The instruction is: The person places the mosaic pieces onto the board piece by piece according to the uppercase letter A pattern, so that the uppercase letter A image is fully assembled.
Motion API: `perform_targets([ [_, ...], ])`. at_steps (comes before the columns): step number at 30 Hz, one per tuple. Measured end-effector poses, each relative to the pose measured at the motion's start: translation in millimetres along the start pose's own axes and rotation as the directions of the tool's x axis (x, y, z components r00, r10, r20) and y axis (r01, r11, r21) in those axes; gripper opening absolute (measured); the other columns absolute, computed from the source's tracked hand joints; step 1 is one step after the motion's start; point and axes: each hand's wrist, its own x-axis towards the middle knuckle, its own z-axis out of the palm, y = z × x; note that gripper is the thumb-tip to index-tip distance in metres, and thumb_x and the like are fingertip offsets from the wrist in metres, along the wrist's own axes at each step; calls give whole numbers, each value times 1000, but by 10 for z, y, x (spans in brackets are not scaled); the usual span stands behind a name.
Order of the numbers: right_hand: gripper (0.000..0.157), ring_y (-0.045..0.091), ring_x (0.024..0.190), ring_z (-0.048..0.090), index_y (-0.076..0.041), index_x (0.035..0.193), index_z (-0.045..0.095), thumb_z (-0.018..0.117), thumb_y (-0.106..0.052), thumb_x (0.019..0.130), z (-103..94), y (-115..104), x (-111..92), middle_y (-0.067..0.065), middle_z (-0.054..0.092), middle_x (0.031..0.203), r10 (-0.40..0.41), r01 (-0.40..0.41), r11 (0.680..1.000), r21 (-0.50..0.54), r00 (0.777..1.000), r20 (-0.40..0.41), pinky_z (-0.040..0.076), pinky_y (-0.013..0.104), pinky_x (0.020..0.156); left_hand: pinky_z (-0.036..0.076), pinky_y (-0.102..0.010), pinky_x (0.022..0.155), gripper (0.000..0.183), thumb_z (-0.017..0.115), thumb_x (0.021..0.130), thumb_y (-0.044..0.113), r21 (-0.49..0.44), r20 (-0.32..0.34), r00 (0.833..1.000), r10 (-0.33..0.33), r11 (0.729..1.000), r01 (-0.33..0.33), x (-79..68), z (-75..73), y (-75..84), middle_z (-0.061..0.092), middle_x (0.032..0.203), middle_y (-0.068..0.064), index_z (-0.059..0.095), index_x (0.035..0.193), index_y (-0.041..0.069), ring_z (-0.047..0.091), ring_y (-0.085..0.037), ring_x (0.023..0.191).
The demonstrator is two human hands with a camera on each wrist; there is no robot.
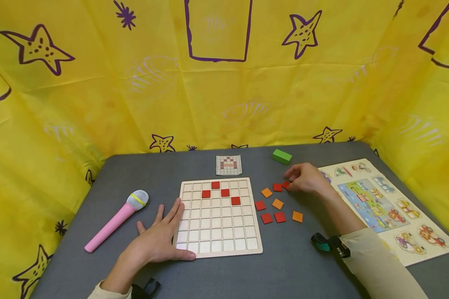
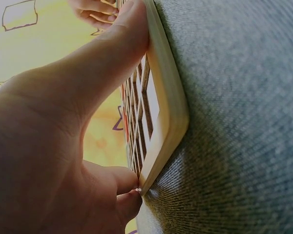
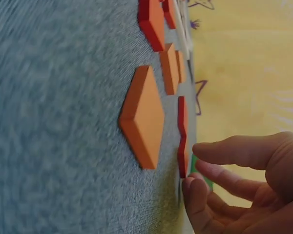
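A wooden grid board (image 1: 260, 248) lies mid-table with several red tiles set in its upper squares. My left hand (image 1: 158, 241) is spread against its left side, the thumb resting on the near edge by the corner. In the left wrist view, the left thumb (image 2: 107, 46) lies over the board's frame (image 2: 173, 105). My right hand (image 1: 307, 178) is over a red tile (image 1: 286, 185) right of the board. In the right wrist view, fingertips and thumb of the right hand (image 3: 234, 183) stand apart beside that red tile (image 3: 182, 158), which lies flat on the table.
Several loose red and orange tiles (image 1: 297, 216) lie between the board and my right arm. A pattern card (image 1: 229, 165) lies behind the board, a green block (image 1: 282, 156) at back right. A pink microphone (image 1: 112, 226) is at left, a picture puzzle (image 1: 391, 245) at right.
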Motion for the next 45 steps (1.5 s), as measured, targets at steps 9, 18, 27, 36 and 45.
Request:
perform_targets([
  [9, 38, 20, 80, 61, 0, 108, 74, 87, -8, 74, 36, 37, 37, 9, 67, 93, 30, -30, 999, -22, 1000, 9, 55, 28, 65, 4, -98, 89, 145, 82, 62, 82, 0, 7, 1000, -8, 1000, 8, 9, -1, -1, 0, 178, -2, 10, 169, 16, 9, -58, 156],
  [18, 36, 17, 70, 60, 0, 105, 74, 88, -7, 73, 72, 25, 51, 7, 64, 87, 20, -20, 999, -42, 1000, 12, 54, 28, 62, 5, -98, 89, 145, 81, 62, 83, -3, 1, 1000, -5, 1000, 5, 0, 7, -7, 0, 178, -2, 10, 169, 15, 9, -58, 156],
  [27, 33, 19, 77, 61, -2, 105, 77, 87, -8, 74, 60, 46, 47, 8, 67, 89, -4, 3, 998, -66, 1000, -12, 53, 27, 65, 5, -98, 89, 145, 81, 62, 83, 0, 0, 1000, -4, 1000, 4, -6, 14, -13, 0, 178, -2, 11, 169, 15, 9, -58, 156],
  [36, 29, 21, 84, 60, -5, 105, 79, 83, -6, 76, 33, 90, 43, 7, 70, 91, -20, 19, 997, -72, 1000, -4, 50, 29, 69, 5, -98, 89, 145, 81, 62, 83, -4, -3, 1000, -2, 1000, 2, -10, 15, -13, 0, 178, -1, 11, 169, 15, 9, -57, 156],
  [45, 30, 20, 86, 62, -4, 107, 80, 83, -5, 76, 3, 77, 9, 7, 75, 93, -39, 39, 998, -45, 999, -7, 51, 30, 72, 4, -98, 90, 145, 81, 62, 83, -6, 2, 1000, -3, 1000, 3, -11, -2, -3, 0, 178, -2, 10, 169, 16, 8, -57, 156],
])
